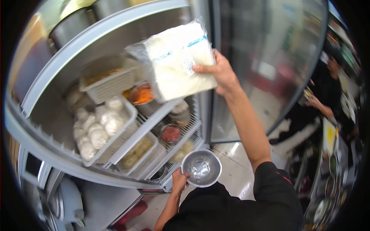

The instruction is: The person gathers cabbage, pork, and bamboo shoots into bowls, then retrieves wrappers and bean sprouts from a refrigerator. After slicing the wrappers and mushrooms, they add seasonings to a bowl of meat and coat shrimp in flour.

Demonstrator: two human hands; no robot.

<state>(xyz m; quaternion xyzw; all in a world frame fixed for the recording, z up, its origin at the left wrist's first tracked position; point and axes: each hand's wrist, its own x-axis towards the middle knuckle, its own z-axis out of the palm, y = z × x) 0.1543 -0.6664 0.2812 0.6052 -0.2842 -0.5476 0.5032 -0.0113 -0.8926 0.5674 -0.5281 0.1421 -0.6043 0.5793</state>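
My right hand [222, 77] is raised in front of the open refrigerator, gripping a flat square package [169, 69] at its right edge, thumb on top. Pale, off-white contents show through its clear plastic, which carries blue print and a small label. Lower down, close to my body, my left hand [179, 181] grips the rim of a round metal bowl [201, 169]. Only a shiny inner surface is visible in that bowl. Behind the package, a metal container [142, 101] with orange shreds stands on the shelf, partly hidden by it.
Several wrapped white bundles fill a plastic bin [133, 111] on the wire shelf [185, 134]. Behind it stands a perforated white basket [111, 87]. A bowl of pinkish food [170, 133] sits lower. The glass door [262, 77] stands open at right; a co-worker [327, 88] is beyond it.
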